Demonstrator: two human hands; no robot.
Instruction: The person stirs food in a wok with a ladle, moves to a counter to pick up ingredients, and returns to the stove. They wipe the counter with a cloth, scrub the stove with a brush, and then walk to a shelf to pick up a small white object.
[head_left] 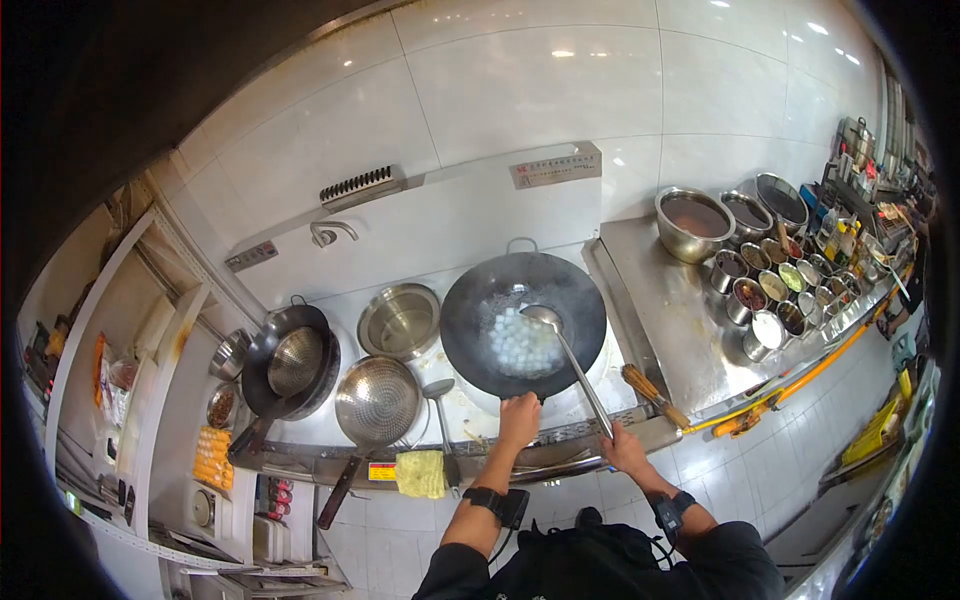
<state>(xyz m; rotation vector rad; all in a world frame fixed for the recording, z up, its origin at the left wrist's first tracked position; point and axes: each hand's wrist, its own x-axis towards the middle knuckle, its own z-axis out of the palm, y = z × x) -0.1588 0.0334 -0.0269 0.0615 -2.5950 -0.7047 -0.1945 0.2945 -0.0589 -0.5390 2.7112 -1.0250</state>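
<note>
Observe the left hand (520,420) closed at the near rim of the wok (470,335), apparently on a handle concealed in the grip, and the right hand (625,448) wrapped around the shaft of the ladle (574,368). Keep the wok braced and slide the ladle gently beneath the white cubes (525,346), massed mid-wok, to limit breakage. Record as obscured: cube edges and any liquid depth, veiled by steam (512,298).
</note>
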